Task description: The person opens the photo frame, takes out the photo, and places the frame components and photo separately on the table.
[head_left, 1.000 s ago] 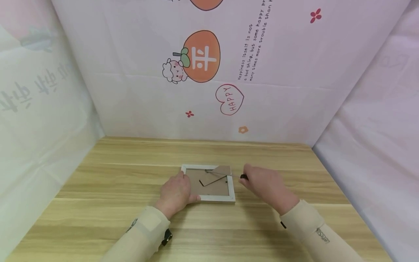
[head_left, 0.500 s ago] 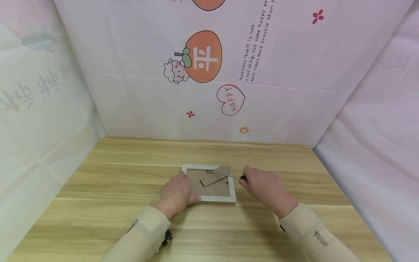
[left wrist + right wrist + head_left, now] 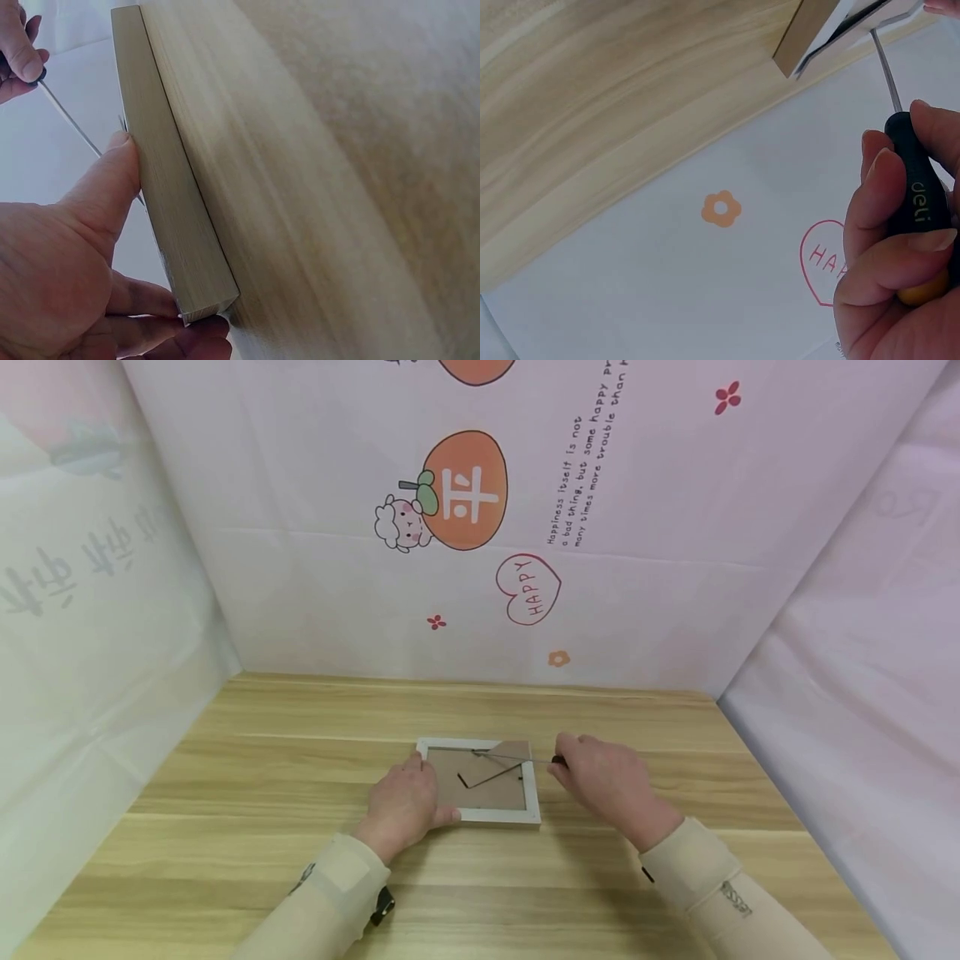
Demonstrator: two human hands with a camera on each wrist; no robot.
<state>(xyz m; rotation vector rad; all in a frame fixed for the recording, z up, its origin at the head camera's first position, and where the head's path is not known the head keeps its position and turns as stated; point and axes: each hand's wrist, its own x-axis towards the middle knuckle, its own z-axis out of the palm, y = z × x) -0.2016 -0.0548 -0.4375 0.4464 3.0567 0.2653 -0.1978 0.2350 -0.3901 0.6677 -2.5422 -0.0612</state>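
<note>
A white picture frame (image 3: pixel 495 815) lies back side up on the table, its brown backing board (image 3: pixel 491 795) and folding stand (image 3: pixel 513 749) showing. At its left side my left hand (image 3: pixel 401 802) holds it, with the thumb on the near edge and fingers around the left corner. My right hand (image 3: pixel 611 785) grips a screwdriver by its dark handle (image 3: pixel 909 172), marked "deli" with a yellow end. The thin shaft (image 3: pixel 525 760) slants across the frame's right rim. Its tip meets a small dark tab (image 3: pixel 477 752) near the far rim; exact contact is too small to tell.
The wood-grain table (image 3: pixel 300 743) runs back to a white printed cloth (image 3: pixel 337 610). More white cloth hangs at the left (image 3: pixel 112 693) and right (image 3: pixel 862 635). A black strap piece (image 3: pixel 383 905) shows beside the left sleeve.
The screwdriver's handle end and my right hand have risen slightly since half a second ago. The picture frame and left hand stay in place.
</note>
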